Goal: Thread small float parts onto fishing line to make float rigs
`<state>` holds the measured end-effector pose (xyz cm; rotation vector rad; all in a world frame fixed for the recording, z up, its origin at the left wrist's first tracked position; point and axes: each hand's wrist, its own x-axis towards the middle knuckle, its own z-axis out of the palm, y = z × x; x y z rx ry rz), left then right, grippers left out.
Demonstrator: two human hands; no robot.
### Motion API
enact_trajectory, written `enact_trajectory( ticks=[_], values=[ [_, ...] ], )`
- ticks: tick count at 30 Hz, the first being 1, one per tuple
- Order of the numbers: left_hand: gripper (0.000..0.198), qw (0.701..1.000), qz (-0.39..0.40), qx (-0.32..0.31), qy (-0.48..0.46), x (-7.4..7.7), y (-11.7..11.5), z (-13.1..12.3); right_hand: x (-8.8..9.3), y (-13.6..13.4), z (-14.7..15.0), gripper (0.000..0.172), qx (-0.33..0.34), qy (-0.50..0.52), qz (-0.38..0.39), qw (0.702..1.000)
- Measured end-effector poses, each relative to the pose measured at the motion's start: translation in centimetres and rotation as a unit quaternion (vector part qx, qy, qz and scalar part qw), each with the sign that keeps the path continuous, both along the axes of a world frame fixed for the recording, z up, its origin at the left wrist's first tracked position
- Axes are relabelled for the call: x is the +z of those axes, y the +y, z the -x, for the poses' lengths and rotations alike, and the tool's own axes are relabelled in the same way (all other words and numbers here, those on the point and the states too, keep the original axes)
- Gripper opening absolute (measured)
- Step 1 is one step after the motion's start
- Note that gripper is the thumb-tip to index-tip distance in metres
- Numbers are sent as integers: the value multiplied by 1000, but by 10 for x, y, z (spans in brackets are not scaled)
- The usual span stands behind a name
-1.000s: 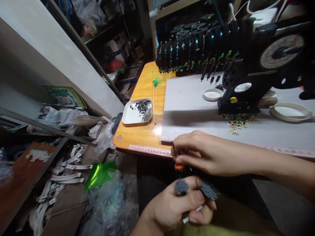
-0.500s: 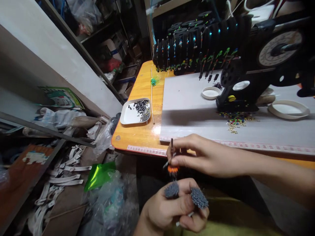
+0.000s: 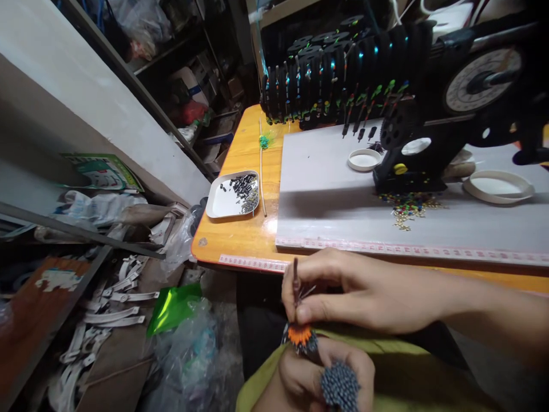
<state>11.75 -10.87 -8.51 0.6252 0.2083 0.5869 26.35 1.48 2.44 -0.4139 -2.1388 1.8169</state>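
In the head view, my left hand (image 3: 295, 375) is closed at the bottom around a tight bundle of thin grey-tipped strands (image 3: 341, 386). A second grey-tipped cluster (image 3: 309, 343) shows at the top of that hand. Above it, my right hand (image 3: 343, 292) pinches a thin dark stick (image 3: 295, 274) between thumb and fingers. An orange bristly tuft (image 3: 299, 332) sits just below the right fingertips, against the second grey cluster. Whether the tuft is joined to the stick, I cannot tell.
A white tray (image 3: 218, 200) of small black and metal parts stands on the yellow table (image 3: 231, 234). A black machine with reels (image 3: 369, 63) occupies the grey board (image 3: 317, 212). Small coloured parts (image 3: 403, 212) lie near two shallow white dishes. A measuring tape (image 3: 253, 263) runs along the front edge.
My right hand has come down, bringing the stick and orange tuft against the grey cluster. My left hand has turned and lowered slightly, still gripping its bundle.
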Motion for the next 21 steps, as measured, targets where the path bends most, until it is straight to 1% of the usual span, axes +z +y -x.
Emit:
enact_trajectory(
  ticks=[1,2,3,4,5,6,8,10,11,14,15,16,17,19,21],
  values=[
    [54,998,2,-20,-52,1,2,0,1,-1,-2,18,-11,-11,-33,999],
    [51,994,10,-32,-103,4,4,-1,2,-2,-4,17,-41,-30,-75,996],
    [46,989,20,-31,-145,7,6,-1,3,-2,-6,17,-82,-48,-110,989],
    [41,986,26,-4,-167,10,8,-1,5,-2,-9,16,-125,-58,-127,982],
    [36,984,29,36,-173,14,10,-2,7,-3,-12,15,-160,-59,-120,978],
    [31,982,31,81,-169,17,12,-2,9,-4,-15,15,-184,-52,-93,977],
    [22,978,28,154,-140,22,16,-3,15,-6,-20,17,-214,-27,-24,976],
    [18,974,30,197,-105,24,17,-4,19,-10,-21,18,-213,-18,7,977],
    [18,974,30,204,-92,25,18,-5,19,-11,-21,18,-204,-28,-3,979],
    [22,973,15,224,-58,23,17,-7,15,-11,-21,20,-187,-81,-72,976],
    [23,972,7,231,-48,23,16,-7,13,-10,-22,21,-194,-90,-74,974],
    [23,970,2,239,-39,22,16,-6,10,-9,-22,23,-201,-89,-55,974],
    [23,968,-7,251,-22,23,15,-5,9,-7,-23,24,-200,-81,-20,976],
    [20,958,-45,279,53,25,12,0,7,-6,-24,27,-180,-75,40,980],
    [21,933,-105,302,165,30,8,5,6,-7,-25,28,-163,-92,39,982]
  ],
)
